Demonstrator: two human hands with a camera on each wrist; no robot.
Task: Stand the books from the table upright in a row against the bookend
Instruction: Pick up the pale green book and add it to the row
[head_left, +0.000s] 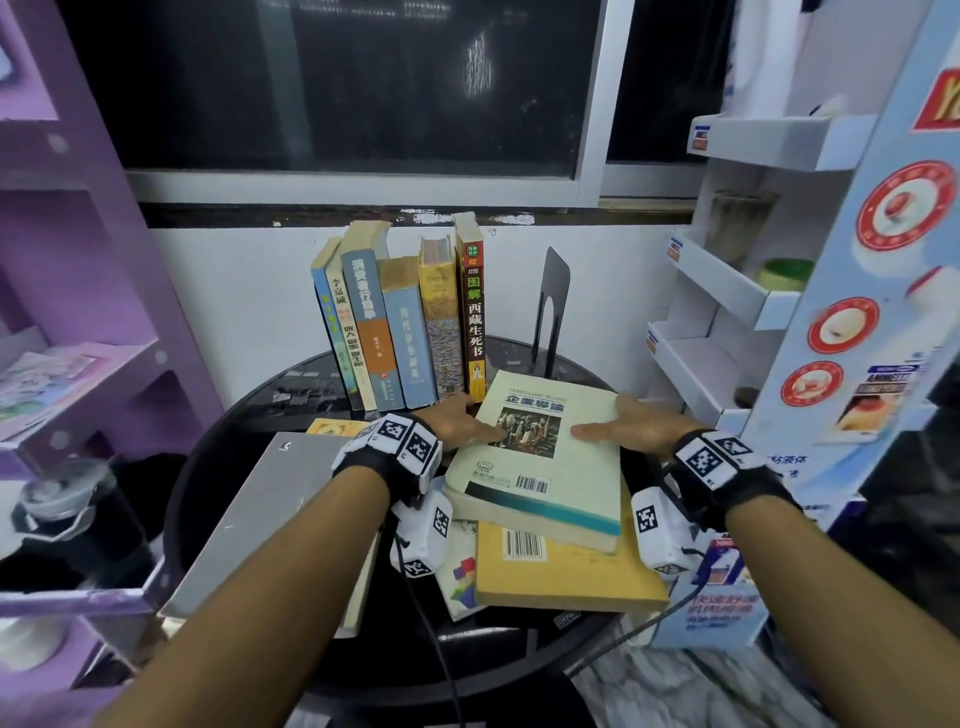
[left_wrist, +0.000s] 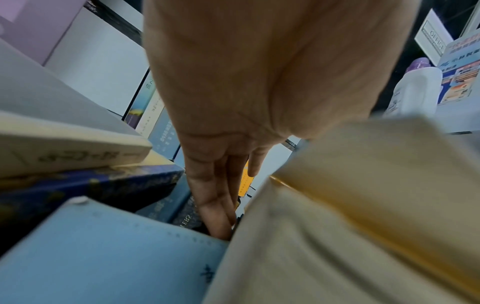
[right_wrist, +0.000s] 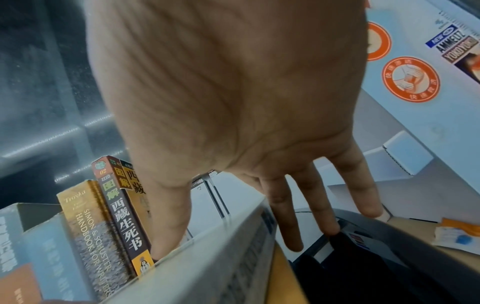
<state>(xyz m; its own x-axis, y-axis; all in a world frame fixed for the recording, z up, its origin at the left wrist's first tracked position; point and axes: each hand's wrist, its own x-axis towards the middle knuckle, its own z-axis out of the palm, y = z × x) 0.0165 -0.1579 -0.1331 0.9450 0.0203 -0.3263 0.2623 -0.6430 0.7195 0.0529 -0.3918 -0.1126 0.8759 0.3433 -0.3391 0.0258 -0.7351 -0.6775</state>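
Observation:
A thick pale green book (head_left: 540, 467) lies flat on a yellow book (head_left: 561, 577) on the round black table (head_left: 213, 467). My left hand (head_left: 465, 423) is at its left edge, thumb on the cover, straight fingers (left_wrist: 215, 201) running down beside the page edge. My right hand (head_left: 626, 423) is at its right edge, thumb on the cover, fingers (right_wrist: 319, 207) straight and spread past the edge. Behind, several books (head_left: 400, 322) stand upright; the rightmost is red-brown (head_left: 471, 317). A black bookend (head_left: 551, 291) stands apart to their right.
A grey-covered book (head_left: 270, 514), a small colourful book (head_left: 462, 571) and an orange one (head_left: 332, 427) also lie on the table. A purple shelf (head_left: 78, 291) is at left, a white cardboard display (head_left: 727, 312) and a blue box (head_left: 717, 597) at right.

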